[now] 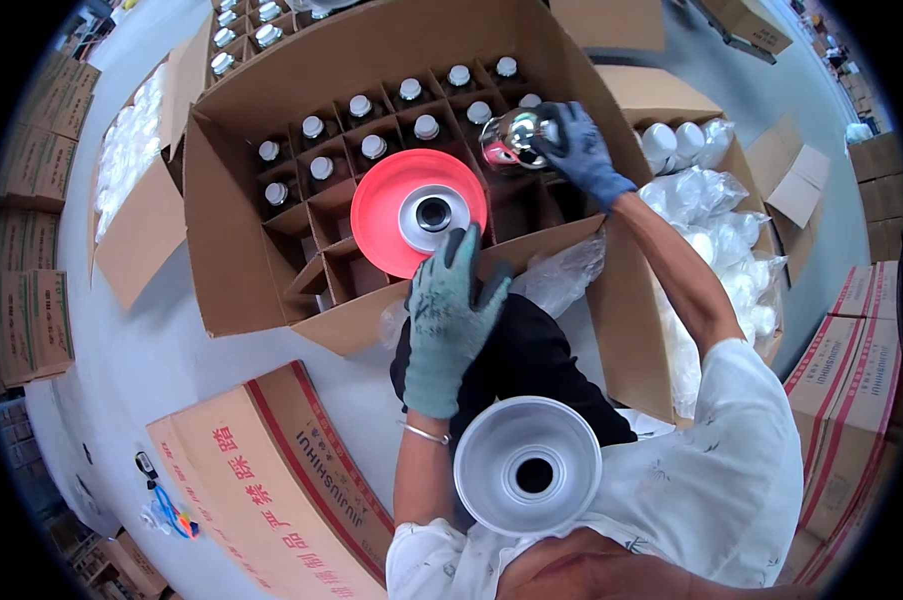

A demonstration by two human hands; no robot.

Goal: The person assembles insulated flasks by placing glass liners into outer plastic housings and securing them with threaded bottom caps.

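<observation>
Bottle, shiny and silver [516, 140], is pinched in the right hand [585, 155] over the big brown box [226, 240], while the left hand [445, 305], fingers spread, reaches the pink dish's [379, 215] edge.

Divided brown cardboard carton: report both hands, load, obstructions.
Right blue-gloved hand grips shiny silver rounded container over carton. Left grey-green-gloved hand at near edge of red round silver-centred dish, grip unclear. Dish hides part of carton.
</observation>
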